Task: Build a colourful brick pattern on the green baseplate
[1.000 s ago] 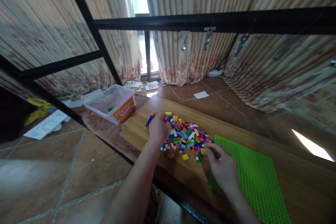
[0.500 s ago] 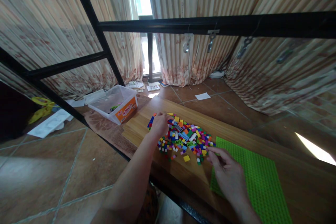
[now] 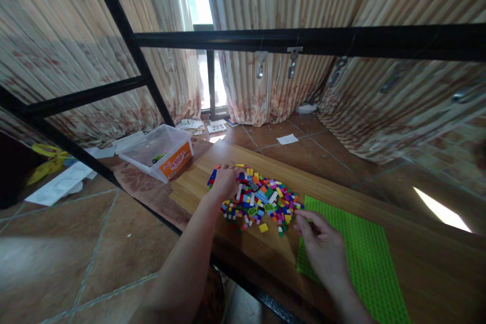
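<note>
A heap of small coloured toy bricks [image 3: 261,195] lies spread on a wooden board. Over the heap's left part is my left hand [image 3: 225,182], its fingers bent down and drawn together; their tips are partly hidden, and what they hold, if anything, does not show. My right hand [image 3: 325,245] is at the heap's right edge, above the near left side of a green studded baseplate [image 3: 360,253]. Its thumb and forefinger are pinched together, with anything between them too small to make out. A flat yellow brick [image 3: 263,228] sits at the heap's near edge.
A clear plastic box [image 3: 155,154] with an orange label stands left of the wooden board [image 3: 224,149], with a few pieces inside. Black metal bars [image 3: 235,39] cross beyond and to the left. Papers [image 3: 287,139] lie on the tiled floor by the curtains [image 3: 258,96].
The whole view has shifted slightly, so things appear a little further left. Both hands keep nearly the same places at the brick heap, the right one still pinched.
</note>
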A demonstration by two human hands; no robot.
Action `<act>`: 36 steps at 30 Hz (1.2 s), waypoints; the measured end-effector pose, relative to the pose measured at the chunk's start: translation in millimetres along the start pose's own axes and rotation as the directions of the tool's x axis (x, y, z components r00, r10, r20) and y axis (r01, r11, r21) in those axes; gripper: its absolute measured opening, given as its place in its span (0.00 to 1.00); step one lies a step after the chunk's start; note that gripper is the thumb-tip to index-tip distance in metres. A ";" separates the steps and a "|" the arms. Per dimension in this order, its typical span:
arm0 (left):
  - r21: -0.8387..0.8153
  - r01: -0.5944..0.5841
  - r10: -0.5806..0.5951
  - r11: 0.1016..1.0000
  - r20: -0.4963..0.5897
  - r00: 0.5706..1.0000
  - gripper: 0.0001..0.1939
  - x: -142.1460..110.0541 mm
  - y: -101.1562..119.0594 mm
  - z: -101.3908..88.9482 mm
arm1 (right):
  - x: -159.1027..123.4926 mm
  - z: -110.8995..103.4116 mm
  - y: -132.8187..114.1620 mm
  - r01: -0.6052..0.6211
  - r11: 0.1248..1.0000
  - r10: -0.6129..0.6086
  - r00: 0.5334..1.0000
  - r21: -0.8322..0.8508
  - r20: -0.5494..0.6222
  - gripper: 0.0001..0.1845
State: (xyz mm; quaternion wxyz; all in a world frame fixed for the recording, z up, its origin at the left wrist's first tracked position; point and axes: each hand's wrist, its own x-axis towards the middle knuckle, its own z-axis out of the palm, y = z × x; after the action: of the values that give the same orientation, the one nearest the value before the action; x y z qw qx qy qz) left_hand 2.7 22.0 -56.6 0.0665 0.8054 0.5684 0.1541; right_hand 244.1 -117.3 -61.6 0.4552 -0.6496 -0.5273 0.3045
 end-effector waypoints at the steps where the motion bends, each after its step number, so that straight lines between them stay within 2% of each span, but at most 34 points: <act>1: -0.011 0.014 -0.014 1.000 -0.017 1.000 0.19 0.7 -0.2 -2.5 | 0.1 -0.1 -0.6 -0.003 1.000 0.003 1.000 0.007 -0.005 0.17; 4: -0.133 0.082 -0.094 0.988 -0.084 0.992 0.16 2.7 -0.4 -10.2 | 0.2 1.3 -2.5 0.001 1.000 -0.001 1.000 0.025 -0.018 0.16; 7: -0.244 0.099 -0.125 0.965 -0.093 0.988 0.17 3.4 1.0 -13.1 | -0.4 4.6 -4.3 0.032 0.999 -0.032 0.999 0.011 -0.009 0.16; 11: -0.176 0.024 -0.031 0.984 -0.038 0.999 0.24 1.4 2.3 -9.8 | -1.3 7.1 -5.1 0.056 0.998 -0.056 0.998 0.010 0.009 0.16; 14: -0.090 0.008 -0.005 0.996 0.041 0.999 0.28 -0.6 2.4 -7.7 | -1.1 6.5 -4.4 0.059 0.998 -0.059 0.998 0.002 0.010 0.16; 17: -0.059 0.024 -0.019 0.998 0.084 0.996 0.25 -1.1 4.0 -7.2 | -0.7 5.9 -4.0 0.064 0.998 -0.064 0.998 0.007 0.001 0.17; 23: -0.110 0.109 -0.102 0.988 0.065 0.993 0.17 0.9 4.6 -8.2 | -1.4 6.0 -6.1 0.067 0.998 -0.068 0.998 0.012 0.006 0.16; 25: -0.211 0.164 -0.160 0.964 0.037 0.986 0.16 1.5 2.5 -11.9 | -1.5 6.1 -6.8 0.064 0.998 -0.064 0.998 0.019 0.000 0.15; 26: -0.312 0.185 -0.187 0.932 0.023 0.982 0.15 1.4 2.6 -14.9 | -1.5 6.4 -7.2 0.063 0.998 -0.062 0.998 0.028 -0.006 0.15; 27: -0.448 0.195 -0.210 0.873 0.016 0.978 0.15 1.0 4.2 -18.5 | -1.5 7.0 -7.7 0.058 0.997 -0.058 0.998 0.045 -0.013 0.16; 28: -0.601 0.192 -0.227 0.776 0.018 0.974 0.15 0.0 8.0 -22.3 | -1.5 7.9 -8.3 0.049 0.996 -0.048 0.999 0.071 -0.019 0.16; 29: -0.751 0.180 -0.238 0.635 0.032 0.971 0.15 -1.6 14.3 -25.8 | -1.5 9.1 -9.2 0.035 0.994 -0.033 0.999 0.103 -0.025 0.17; 31: -0.949 0.179 -0.245 0.260 0.114 0.963 0.16 -6.8 34.1 -30.3 | -1.5 11.7 -11.8 0.011 0.985 -0.004 0.999 0.172 -0.039 0.19; 33: -0.968 0.232 -0.208 -0.101 0.248 0.946 0.14 -14.6 60.8 -29.8 | -1.5 13.8 -15.1 0.021 0.973 -0.007 0.998 0.230 -0.065 0.21; 34: -0.936 0.265 -0.180 -0.230 0.309 0.934 0.13 -19.1 75.0 -27.7 | -1.4 14.3 -16.8 0.045 0.968 -0.026 0.996 0.247 -0.079 0.22; 36: -0.859 0.322 -0.127 -0.398 0.399 0.908 0.10 -28.5 101.7 -21.6 | -1.2 14.1 -19.6 0.103 0.963 -0.080 0.992 0.250 -0.101 0.26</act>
State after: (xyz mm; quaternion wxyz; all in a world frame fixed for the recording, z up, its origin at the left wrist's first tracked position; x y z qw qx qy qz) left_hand 78.1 -41.2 -12.5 0.7548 0.2775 0.3470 0.4827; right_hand 223.5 -114.1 -49.5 0.5717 -0.5737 -0.4923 0.3188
